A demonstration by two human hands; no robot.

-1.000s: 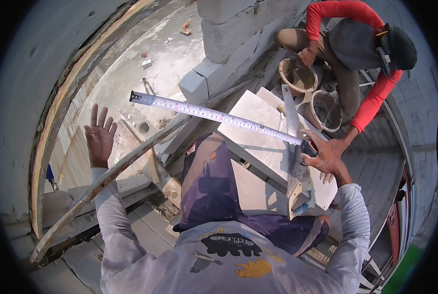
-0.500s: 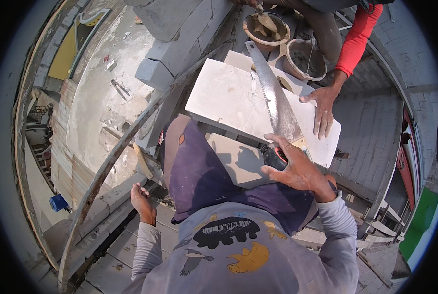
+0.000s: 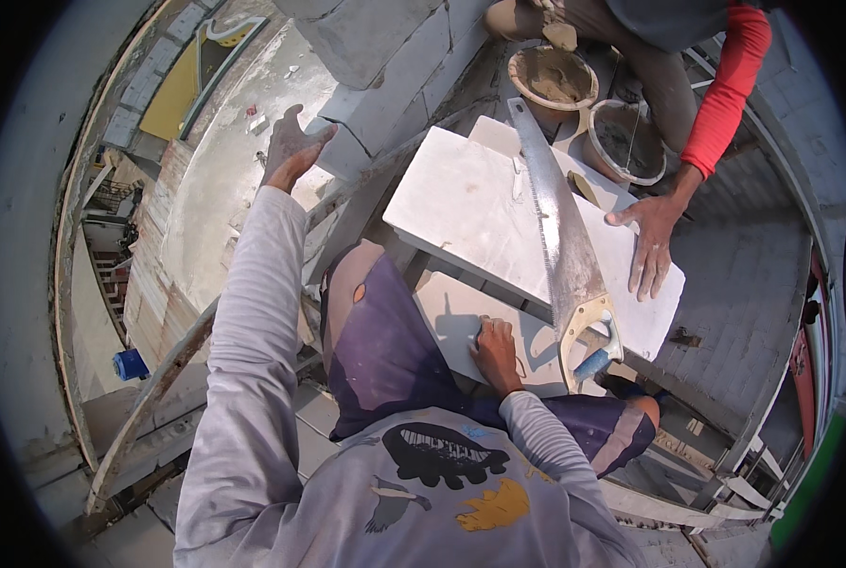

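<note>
My left hand (image 3: 295,149) is raised at the far left, beside the grey block wall (image 3: 385,80), with thumb and fingers apart and nothing in it. My right hand (image 3: 497,355) rests on a pale lower block (image 3: 442,295) by my knees. Its fingers are curled under, and what they hold, if anything, is hidden. A hand saw (image 3: 567,241) lies across the large white block (image 3: 466,194), its pale handle with blue wrapping toward me. The saw is just right of my right hand, apart from it. A co-worker's hand (image 3: 652,237) presses flat on the white block's right end.
Two mortar buckets (image 3: 574,102) stand beyond the block, and the co-worker holds a trowel (image 3: 560,36) over one. A curved rail (image 3: 153,398) runs along my left, above a lower concrete floor (image 3: 243,161). A blue object (image 3: 130,363) lies down there.
My left hand has swung up and forward from low beside me. My right hand has moved down and left; the black-and-red object it held is out of sight. The view has shifted slightly.
</note>
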